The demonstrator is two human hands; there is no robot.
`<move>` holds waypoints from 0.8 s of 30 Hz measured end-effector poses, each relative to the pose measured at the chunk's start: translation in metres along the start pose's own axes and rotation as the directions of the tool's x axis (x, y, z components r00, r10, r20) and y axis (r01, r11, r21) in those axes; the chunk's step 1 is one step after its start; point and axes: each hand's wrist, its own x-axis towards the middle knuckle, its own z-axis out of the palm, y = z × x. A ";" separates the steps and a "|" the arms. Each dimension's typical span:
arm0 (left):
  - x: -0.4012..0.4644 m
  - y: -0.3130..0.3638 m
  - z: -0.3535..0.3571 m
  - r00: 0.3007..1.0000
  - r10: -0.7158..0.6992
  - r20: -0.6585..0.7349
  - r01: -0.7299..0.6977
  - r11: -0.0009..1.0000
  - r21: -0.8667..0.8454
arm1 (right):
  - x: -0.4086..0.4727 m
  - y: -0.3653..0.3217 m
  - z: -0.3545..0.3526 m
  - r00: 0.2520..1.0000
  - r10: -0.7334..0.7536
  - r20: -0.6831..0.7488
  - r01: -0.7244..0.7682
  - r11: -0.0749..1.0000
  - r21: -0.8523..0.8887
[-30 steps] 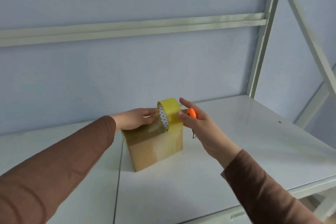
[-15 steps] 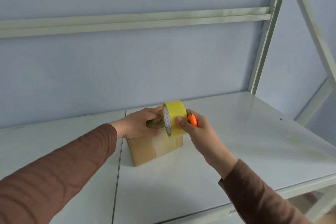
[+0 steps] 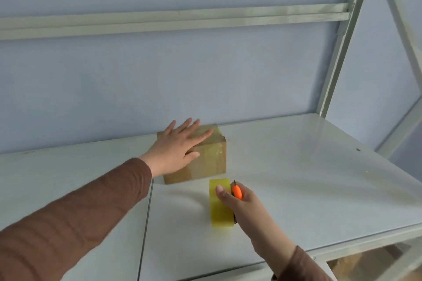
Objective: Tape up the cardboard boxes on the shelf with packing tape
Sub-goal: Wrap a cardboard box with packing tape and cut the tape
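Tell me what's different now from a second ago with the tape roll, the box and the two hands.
The right hand has pulled the yellow tape roll off the cardboard box toward the near shelf edge, still gripping it along with the orange cutter. The left hand has opened and now lies flat on the box top, over the tape strip. The box stays on the shelf.

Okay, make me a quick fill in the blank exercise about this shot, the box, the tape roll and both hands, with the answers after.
1. The left hand lies flat with straight fingers on top of the cardboard ____.
2. The tape roll gripped by the right hand is ____ in colour.
3. Next to the roll, the same hand holds a small cutter with an ____ handle.

Answers: box; yellow; orange
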 end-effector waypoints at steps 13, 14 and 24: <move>-0.038 0.115 0.030 0.780 -0.289 0.555 0.487 -0.278 -0.828 | 0.021 -0.007 -0.036 0.962 -0.235 -0.140 0.157 0.894 -0.420; -0.039 0.115 0.031 0.784 -0.294 0.547 0.480 -0.273 -0.834 | 0.031 -0.012 -0.043 0.957 -0.246 -0.153 0.158 0.886 -0.436; -0.042 0.114 0.026 0.843 -0.268 0.467 0.409 -0.247 -0.879 | 0.077 -0.066 -0.061 0.842 -0.424 0.334 0.475 0.285 -0.833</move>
